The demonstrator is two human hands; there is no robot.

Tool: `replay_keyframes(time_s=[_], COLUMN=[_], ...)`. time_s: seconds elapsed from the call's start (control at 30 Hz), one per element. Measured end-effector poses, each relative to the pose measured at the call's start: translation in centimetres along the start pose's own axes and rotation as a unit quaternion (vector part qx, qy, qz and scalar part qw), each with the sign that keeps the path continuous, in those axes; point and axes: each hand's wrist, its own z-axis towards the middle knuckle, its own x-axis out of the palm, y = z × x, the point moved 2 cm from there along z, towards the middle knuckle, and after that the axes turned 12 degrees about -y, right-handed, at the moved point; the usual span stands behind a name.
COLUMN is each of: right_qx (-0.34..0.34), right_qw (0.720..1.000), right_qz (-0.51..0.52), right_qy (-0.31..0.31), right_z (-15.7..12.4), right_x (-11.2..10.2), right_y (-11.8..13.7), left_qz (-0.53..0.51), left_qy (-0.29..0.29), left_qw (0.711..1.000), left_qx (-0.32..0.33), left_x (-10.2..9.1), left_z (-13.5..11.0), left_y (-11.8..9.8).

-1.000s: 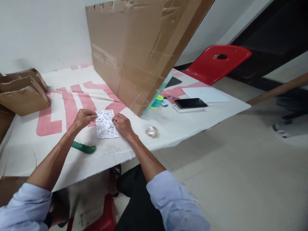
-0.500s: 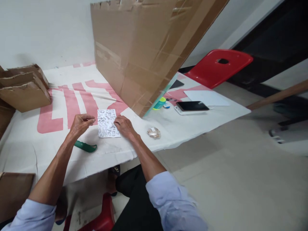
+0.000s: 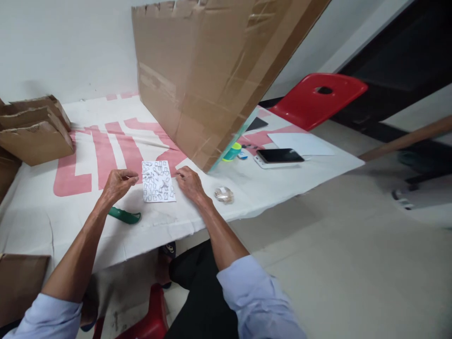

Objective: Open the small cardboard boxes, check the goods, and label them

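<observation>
A white sheet with many small hand-drawn squares lies on the cloth-covered table, and a few tiny dark pieces seem to rest on it. At its left edge, my left hand has thumb and forefinger pinched together; whatever they hold is too small to name. My right hand is just off the sheet's right side, fingers curled inward and their tips close together. I cannot make out anything in them. Below my left wrist lies a green handle-like object, partly covered by my forearm.
A large cardboard panel stands on the table behind the sheet. To the right are a clear round packet, a yellow-teal roll and a phone on a white box. Cardboard pieces stand at left; a red chair is beyond.
My right hand has moved right, from the sheet's right edge to the cloth beside it. My left hand stays pinched in about the same place.
</observation>
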Motion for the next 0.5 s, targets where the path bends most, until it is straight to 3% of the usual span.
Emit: replay_keyframes(time_s=[0.27, 0.5], right_qx=[0.059, 0.109], right_qw=[0.994, 0.99], right_qz=[-0.09, -0.082], right_qy=[0.018, 0.045], right_z=[1.1, 1.5], right_x=[1.6, 1.9], right_y=[0.2, 1.3], left_qz=[0.094, 0.066], left_qy=[0.024, 0.053], left_qw=[0.995, 0.995], left_qx=[-0.004, -0.046], left_x=[2.0, 3.7], left_z=[2.2, 3.1], left_y=[2.0, 3.4])
